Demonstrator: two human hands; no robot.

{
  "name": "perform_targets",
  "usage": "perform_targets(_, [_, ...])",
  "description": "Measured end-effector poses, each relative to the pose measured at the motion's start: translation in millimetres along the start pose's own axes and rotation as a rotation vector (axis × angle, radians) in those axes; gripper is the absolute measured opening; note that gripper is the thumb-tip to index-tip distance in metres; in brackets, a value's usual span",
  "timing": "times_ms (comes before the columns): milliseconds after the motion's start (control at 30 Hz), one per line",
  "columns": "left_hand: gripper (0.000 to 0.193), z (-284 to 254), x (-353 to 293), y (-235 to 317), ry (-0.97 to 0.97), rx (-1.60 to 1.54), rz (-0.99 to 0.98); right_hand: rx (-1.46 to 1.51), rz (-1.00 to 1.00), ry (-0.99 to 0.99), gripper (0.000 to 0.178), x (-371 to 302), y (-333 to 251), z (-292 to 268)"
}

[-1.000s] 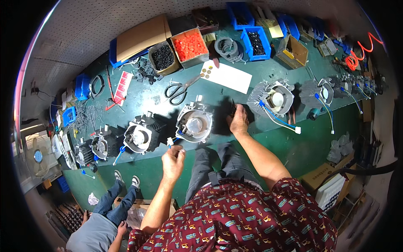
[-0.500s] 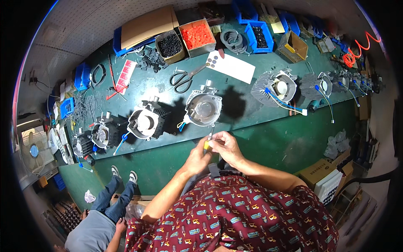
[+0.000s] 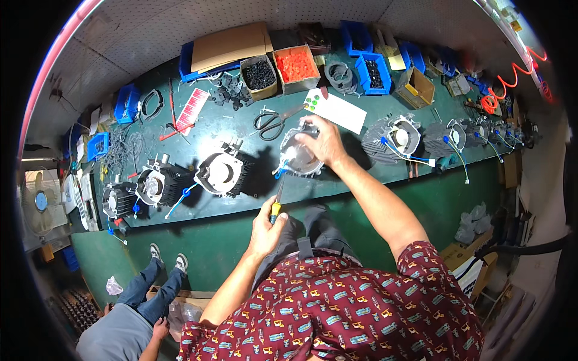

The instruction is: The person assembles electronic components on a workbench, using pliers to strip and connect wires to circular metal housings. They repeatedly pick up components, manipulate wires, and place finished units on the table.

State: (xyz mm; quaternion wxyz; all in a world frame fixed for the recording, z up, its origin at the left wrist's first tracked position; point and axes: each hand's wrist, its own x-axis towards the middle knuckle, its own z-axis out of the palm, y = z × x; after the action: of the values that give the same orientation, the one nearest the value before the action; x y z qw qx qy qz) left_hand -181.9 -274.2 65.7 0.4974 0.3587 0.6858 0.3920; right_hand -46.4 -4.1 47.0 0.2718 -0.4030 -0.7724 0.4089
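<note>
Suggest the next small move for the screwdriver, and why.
Probably ease the screwdriver slightly right: in the left hand, its shaft points up close by the blue wires, and contact is unclear. The right hand is on the metal housing, which may help steady it.

Hsg (image 3: 299,160) is shiny metal, screwdriver hndl (image 3: 276,209) plastic, shirt (image 3: 343,295) matt cloth.

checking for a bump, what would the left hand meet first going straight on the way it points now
Likely the metal housing under the right hand, near its blue wire; the yellow tool in the left hand leads, depth is unclear.
</note>
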Motion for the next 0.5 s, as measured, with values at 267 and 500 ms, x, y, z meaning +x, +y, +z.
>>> perform_targets(267, [0.051,5,26,19,0.011,-0.16,-0.003,0.074,0.105,-0.014,0.032,38,23,3])
perform_targets(500, [0.051,12,45,16,0.031,-0.172,-0.046,-0.03,0.024,0.043,0.038,38,30,0])
